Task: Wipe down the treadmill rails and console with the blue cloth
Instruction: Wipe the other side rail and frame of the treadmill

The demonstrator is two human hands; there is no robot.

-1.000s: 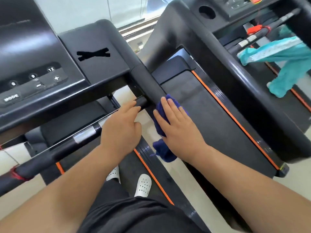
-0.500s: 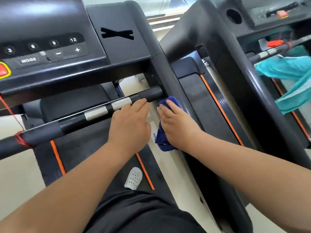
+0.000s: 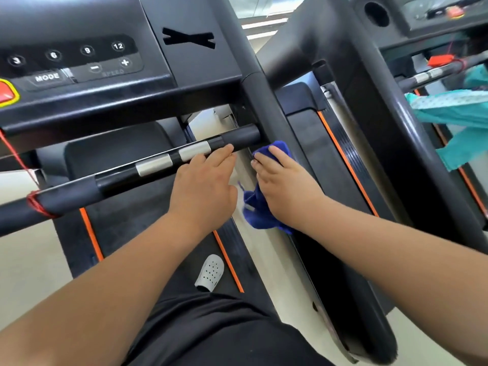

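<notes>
The blue cloth (image 3: 260, 210) is pressed under my right hand (image 3: 286, 186) against the black right side rail (image 3: 274, 120) of the treadmill, just below where the crossbar joins it. My left hand (image 3: 204, 186) rests on the black crossbar handle (image 3: 158, 163), fingers curled over it beside the silver pulse sensors. Above lies the black console (image 3: 79, 62), with speed buttons, a MODE key and a red stop button at its left edge. Much of the cloth is hidden beneath my right palm.
A second treadmill (image 3: 390, 122) stands close on the right, a teal cloth (image 3: 456, 114) draped over its handle. A red safety cord (image 3: 37, 207) is tied around the crossbar at left. My white shoe (image 3: 210, 273) stands on the orange-edged belt deck.
The view has swung up and left, bringing the console more into frame. My right hand with the cloth has stayed at the rail junction, shifting slightly; my left hand holds the crossbar.
</notes>
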